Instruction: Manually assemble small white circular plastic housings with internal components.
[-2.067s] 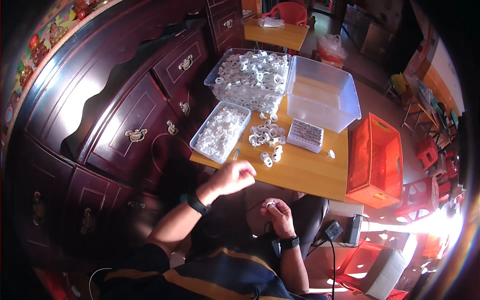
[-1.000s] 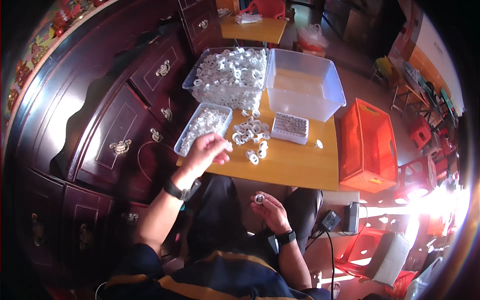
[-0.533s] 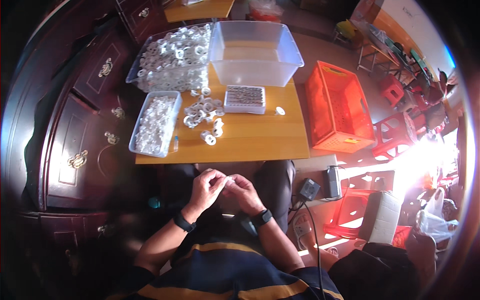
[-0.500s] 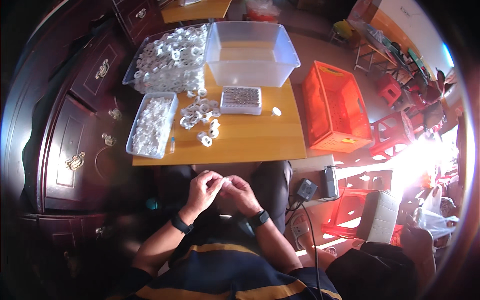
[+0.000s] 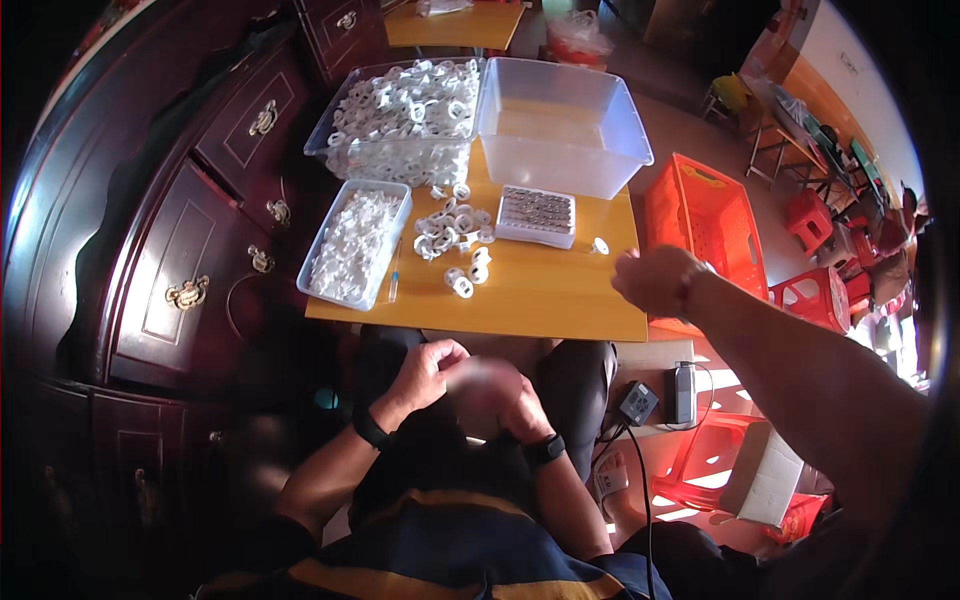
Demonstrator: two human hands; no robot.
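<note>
My left hand (image 5: 422, 377) is over my lap, just off the table's near edge, with thumb and fingers pinched together. Whatever they hold, if anything, is too small to make out. Close beside it is my right hand (image 5: 518, 402), its fingers lost in a blur. On the table (image 5: 560, 300) ahead lies a loose group of white plastic rings (image 5: 450, 230), with several more rings (image 5: 461, 286) nearer to me. A shallow tub (image 5: 350, 245) of small white plastic parts stands at the left. A white box (image 5: 536, 215) holds rows of small metal parts.
Another person's arm (image 5: 790, 340) reaches in from the right, its hand (image 5: 660, 282) at the table's right edge near a lone white piece (image 5: 599, 246). Behind stand a bin full of white rings (image 5: 400, 110) and a clear bin (image 5: 565, 170). An orange crate (image 5: 715, 215) sits at the right.
Another person's arm has come in from the right to the table edge. My right hand has blurred, its fingers less distinct. The whole view has shifted, moving the table rightward.
</note>
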